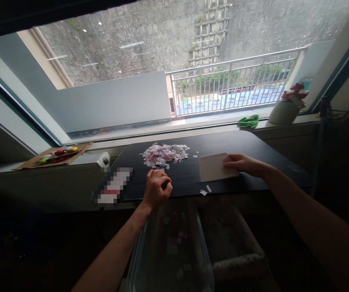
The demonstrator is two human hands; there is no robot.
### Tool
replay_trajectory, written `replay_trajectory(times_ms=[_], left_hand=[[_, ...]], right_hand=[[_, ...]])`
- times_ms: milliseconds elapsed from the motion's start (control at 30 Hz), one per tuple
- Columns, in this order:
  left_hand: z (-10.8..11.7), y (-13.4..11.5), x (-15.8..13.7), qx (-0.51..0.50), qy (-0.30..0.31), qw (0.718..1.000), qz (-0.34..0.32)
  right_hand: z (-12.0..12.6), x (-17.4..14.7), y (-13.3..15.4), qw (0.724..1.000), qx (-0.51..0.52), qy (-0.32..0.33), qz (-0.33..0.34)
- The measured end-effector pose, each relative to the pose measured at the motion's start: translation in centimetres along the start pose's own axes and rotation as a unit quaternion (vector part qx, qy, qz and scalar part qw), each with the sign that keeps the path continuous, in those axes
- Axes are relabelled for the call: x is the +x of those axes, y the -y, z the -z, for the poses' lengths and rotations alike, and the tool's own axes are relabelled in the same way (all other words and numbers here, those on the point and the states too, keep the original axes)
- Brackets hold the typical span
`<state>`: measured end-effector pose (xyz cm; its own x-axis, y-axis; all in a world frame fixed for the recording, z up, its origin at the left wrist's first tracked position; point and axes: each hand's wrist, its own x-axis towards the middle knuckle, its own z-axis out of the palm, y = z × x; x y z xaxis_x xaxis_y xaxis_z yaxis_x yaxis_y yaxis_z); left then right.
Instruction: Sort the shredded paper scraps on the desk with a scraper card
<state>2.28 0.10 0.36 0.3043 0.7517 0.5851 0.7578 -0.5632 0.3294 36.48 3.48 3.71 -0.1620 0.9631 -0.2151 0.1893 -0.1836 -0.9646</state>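
My right hand (243,164) grips a flat white rectangular card (213,167) by its right edge, just over the dark table (219,144). A pile of small white and pinkish paper scraps (165,154) lies on the table's left half. In front of that pile is my left hand (157,185), fingers curled in and thumb bent towards them; whatever they may hold is hidden. Two loose paper scraps (204,192) lie near the front edge, below the card.
Below the table edge stands a clear plastic tub (203,243) with several scraps inside, beside a worn open box (238,263). A blurred-out phone-like object (115,186) is at the left. A green cloth (248,121) and a pale jug-like container (284,110) rest on the windowsill.
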Motion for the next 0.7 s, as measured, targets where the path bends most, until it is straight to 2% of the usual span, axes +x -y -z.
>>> replay_trajectory(times_ms=[400, 533, 700], left_hand=[[0.0, 0.1, 0.0, 0.008, -0.004, 1.000, -0.008], [0.0, 0.1, 0.0, 0.004, -0.001, 1.000, -0.006], [0.0, 0.1, 0.0, 0.004, -0.004, 1.000, -0.009]], right_hand=[[-0.1, -2.0, 0.0, 0.999, -0.001, 0.052, -0.001], [0.0, -2.0, 0.0, 0.999, -0.012, 0.048, 0.005], [-0.9, -1.7, 0.1, 0.999, 0.002, 0.033, 0.009]])
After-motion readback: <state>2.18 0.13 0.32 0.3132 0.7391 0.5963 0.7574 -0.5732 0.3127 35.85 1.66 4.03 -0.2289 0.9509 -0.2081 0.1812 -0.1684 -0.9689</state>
